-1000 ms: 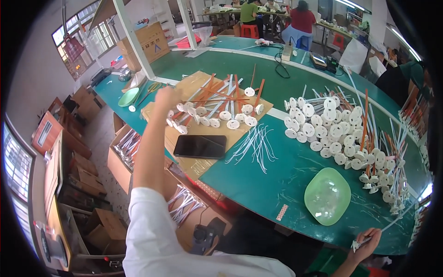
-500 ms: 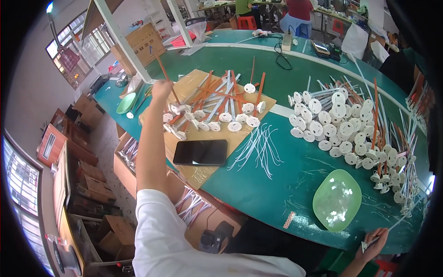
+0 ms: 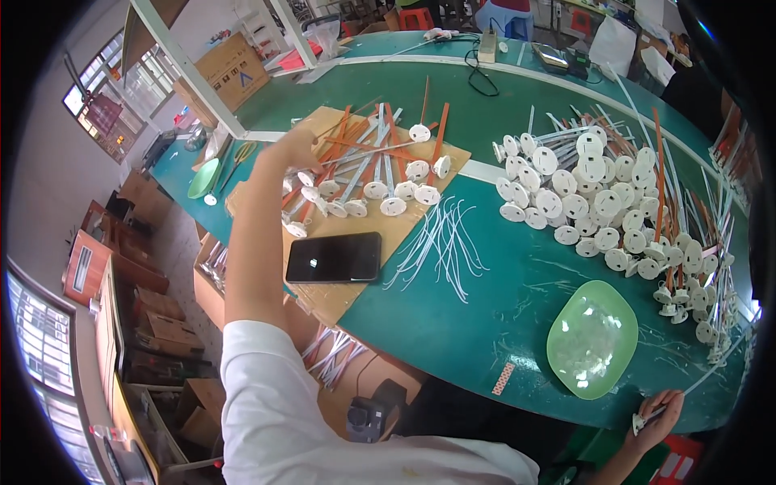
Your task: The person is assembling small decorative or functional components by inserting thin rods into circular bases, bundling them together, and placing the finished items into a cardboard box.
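Observation:
At the left of the table my left hand [image 3: 297,150] reaches over a bunch of orange and grey strips [image 3: 380,153] with round white discs. Its fingers are curled and partly hidden; a thin orange strip [image 3: 356,118] slants up and rightward from them. Below that hand sit several white discs [image 3: 375,191] on brown cardboard [image 3: 339,301]. At the lower right my right hand [image 3: 661,414] is closed round a pale grey strip [image 3: 714,372], whose white disc [image 3: 638,423] shows by the fingers. A light green tray [image 3: 592,339] with small clear pieces stands near that hand.
A black phone [image 3: 334,258] lies on the cardboard, beside loose white ties [image 3: 440,246]. A large heap of discs on strips [image 3: 594,198] covers the right side. Farther left are a small green dish [image 3: 204,179] and scissors [image 3: 236,165]. Metal posts [image 3: 190,69] rise behind.
My left hand has come down onto the bunch of strips, and the orange strip has tipped from upright to leaning rightward. The whole view has shifted slightly. My right hand keeps its hold.

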Motion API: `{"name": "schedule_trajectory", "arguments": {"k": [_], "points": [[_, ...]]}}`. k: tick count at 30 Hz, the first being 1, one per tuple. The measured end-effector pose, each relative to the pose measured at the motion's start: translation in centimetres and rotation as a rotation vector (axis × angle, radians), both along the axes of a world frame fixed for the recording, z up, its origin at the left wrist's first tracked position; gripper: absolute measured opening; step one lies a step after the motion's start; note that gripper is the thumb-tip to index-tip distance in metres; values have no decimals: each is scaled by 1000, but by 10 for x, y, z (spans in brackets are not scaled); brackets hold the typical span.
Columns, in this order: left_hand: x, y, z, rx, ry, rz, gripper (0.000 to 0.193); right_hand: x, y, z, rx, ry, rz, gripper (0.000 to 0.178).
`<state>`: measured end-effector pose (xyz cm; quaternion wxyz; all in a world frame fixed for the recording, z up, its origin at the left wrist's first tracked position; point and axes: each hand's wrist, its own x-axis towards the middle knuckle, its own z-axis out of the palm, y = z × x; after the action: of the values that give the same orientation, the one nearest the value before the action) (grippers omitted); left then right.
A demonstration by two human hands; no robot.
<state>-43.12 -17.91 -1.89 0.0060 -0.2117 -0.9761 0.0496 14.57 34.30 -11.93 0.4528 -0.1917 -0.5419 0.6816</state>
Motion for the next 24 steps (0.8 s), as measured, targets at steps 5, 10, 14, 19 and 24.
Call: {"name": "schedule_trajectory", "arguments": {"k": [5,10,14,19,24], "points": [[-5,1,1,123,-196,209,50,-2,-2,1,7,-55,-34,27],[-2,-8,28,110,-118,185,46,-3,-1,1,-19,-29,-70,27],[8,5,46,-27,-61,175,33,-2,-2,0,-19,-1,-50,26],[11,-11,50,44,-153,68,32,-4,-2,-3,-20,31,-35,25],[12,-24,58,601,-356,185,11,-2,0,-4,-14,69,64,23]]}}
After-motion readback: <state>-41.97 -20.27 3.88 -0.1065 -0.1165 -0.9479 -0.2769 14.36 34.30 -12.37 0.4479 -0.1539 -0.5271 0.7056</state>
